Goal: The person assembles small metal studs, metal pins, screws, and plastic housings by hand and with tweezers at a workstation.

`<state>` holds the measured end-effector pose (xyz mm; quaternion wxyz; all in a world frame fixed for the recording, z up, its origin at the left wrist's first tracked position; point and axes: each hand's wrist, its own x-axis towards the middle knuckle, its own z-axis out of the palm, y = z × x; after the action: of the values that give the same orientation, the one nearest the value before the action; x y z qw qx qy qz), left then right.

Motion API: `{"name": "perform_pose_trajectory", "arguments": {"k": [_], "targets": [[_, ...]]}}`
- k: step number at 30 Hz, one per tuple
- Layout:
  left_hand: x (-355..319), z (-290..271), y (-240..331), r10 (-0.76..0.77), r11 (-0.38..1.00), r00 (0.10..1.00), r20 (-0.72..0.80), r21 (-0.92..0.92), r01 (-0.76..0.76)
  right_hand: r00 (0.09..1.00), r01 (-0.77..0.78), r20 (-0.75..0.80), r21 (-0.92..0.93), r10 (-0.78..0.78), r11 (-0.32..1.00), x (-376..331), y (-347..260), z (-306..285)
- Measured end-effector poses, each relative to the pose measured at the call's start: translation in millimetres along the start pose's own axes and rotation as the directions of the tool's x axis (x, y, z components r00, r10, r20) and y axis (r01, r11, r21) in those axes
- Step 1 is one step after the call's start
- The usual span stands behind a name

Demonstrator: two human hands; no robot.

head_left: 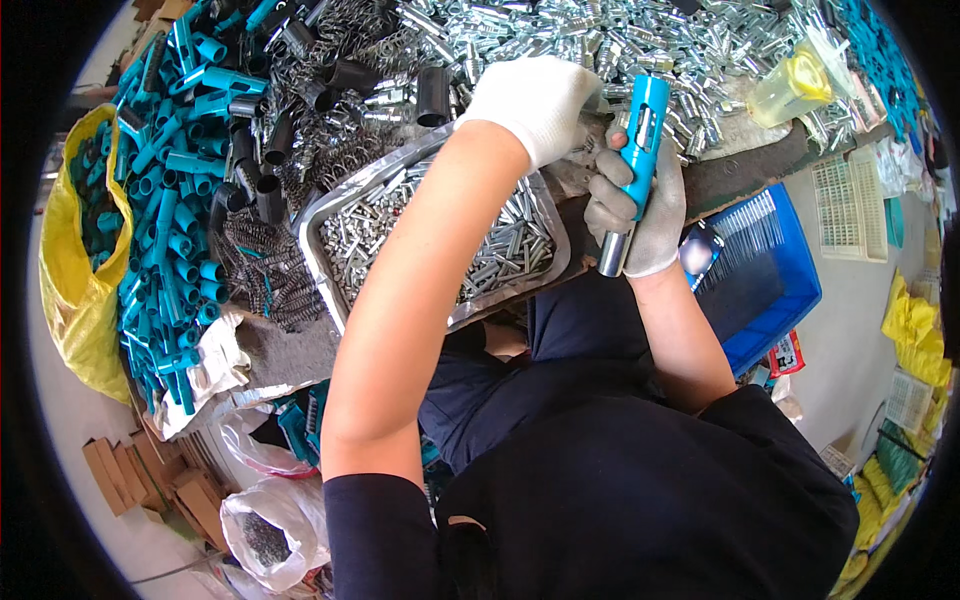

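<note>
My right hand point(660, 215), in a grey-palmed white glove, is closed around a teal slotted tube point(648, 125). The tube stands tilted, its slot at the upper end; a shiny metal sleeve point(614, 254) pokes out at the lower end. Just left of it, my left hand point(530, 105) in a white glove is bent over the bench edge, next to the pile of metal fittings point(610, 45). Its fingers look curled in, but the back of the glove mostly hides them and whatever they hold. Under my left forearm lies a metal tray point(322, 255) of small pins.
Teal tubes point(165, 210) heap up at the left, beside a yellow sack point(75, 300). Black sleeves point(432, 97) and dark springs point(265, 270) lie near the tray. A clear jug point(790, 88) stands at the right, above a blue crate point(800, 285). Bags point(280, 520) sit below the bench.
</note>
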<state>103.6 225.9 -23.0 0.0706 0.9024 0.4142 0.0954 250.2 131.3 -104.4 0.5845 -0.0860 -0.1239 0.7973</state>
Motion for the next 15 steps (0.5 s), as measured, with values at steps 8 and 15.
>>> {"name": "perform_pose_trajectory", "arguments": {"k": [8, 15], "targets": [[-104, -90, -33, -0.188, 0.976, 0.982, 0.003, -0.115, 0.187, 0.997, -0.016, 0.072, 0.082, 0.010, 0.996, 2, 0, -1], [-194, -66, -22, -0.306, 0.950, 0.923, 0.232, 0.015, 0.311, 0.991, -0.055, 0.123, 0.084, 0.045, 0.995, 4, 2, -1]]}}
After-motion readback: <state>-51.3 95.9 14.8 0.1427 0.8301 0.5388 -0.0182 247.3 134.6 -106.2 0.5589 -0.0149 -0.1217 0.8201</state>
